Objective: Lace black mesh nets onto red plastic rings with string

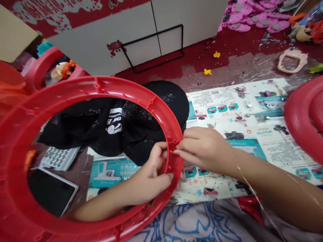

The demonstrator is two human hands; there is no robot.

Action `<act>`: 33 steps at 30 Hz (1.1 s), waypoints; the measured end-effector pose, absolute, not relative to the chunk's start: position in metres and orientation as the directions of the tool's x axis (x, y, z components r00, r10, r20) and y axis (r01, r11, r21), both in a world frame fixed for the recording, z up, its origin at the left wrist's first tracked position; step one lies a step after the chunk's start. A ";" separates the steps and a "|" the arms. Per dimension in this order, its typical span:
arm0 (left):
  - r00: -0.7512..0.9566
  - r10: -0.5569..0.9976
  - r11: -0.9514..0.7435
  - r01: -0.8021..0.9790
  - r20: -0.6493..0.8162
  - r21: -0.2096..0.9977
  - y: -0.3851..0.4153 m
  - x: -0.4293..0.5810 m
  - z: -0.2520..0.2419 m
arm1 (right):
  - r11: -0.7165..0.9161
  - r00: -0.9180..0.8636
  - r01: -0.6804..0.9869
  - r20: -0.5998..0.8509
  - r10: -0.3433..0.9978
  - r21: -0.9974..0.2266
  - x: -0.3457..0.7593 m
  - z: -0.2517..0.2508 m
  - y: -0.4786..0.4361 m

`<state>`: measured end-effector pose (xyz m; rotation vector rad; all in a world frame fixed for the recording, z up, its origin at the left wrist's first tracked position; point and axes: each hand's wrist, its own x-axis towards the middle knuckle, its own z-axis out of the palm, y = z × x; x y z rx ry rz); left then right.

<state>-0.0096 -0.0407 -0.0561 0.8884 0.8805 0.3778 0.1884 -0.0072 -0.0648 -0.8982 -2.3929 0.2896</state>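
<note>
1 large red plastic ring (pixel 163 108) is held over a printed sheet (pixel 274 153) and black cloth (pixel 137 122). The left hand (pixel 151 174) clasps its inner edge; the right hand (pixel 205 148) has fingertips against the ribbed channel (whether pinching something, I can't tell from here).

The ring (pixel 156 107) blocks leftward passage from the right hand (pixel 205 148); beyond that hand, room opens over the card (pixel 242 122), bounded rightward by a red part (pixel 299 114). Cloth (pixel 141 132) lies beyond the left hand (pixel 152 173).

There are two hands (pixel 204 148), one held ring (pixel 161 107), one calculator (pixel 60 156), one cloth (pixel 141 131) and two yellow pieces (pixel 216 54).
</note>
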 end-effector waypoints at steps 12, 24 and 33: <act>0.596 0.639 0.410 0.272 -0.487 0.871 -0.041 -0.014 -0.061 | 0.866 -0.635 0.478 0.625 0.454 -0.143 0.190 -0.060 -0.007; 0.623 0.572 0.442 0.314 -0.534 0.840 -0.042 -0.011 -0.058 | 0.779 -0.677 0.482 0.394 0.621 -0.401 0.191 -0.062 -0.005; 0.588 0.684 0.406 0.186 -0.433 0.895 -0.039 -0.009 -0.056 | 0.788 -0.661 0.395 0.449 0.600 -0.472 0.183 -0.061 -0.011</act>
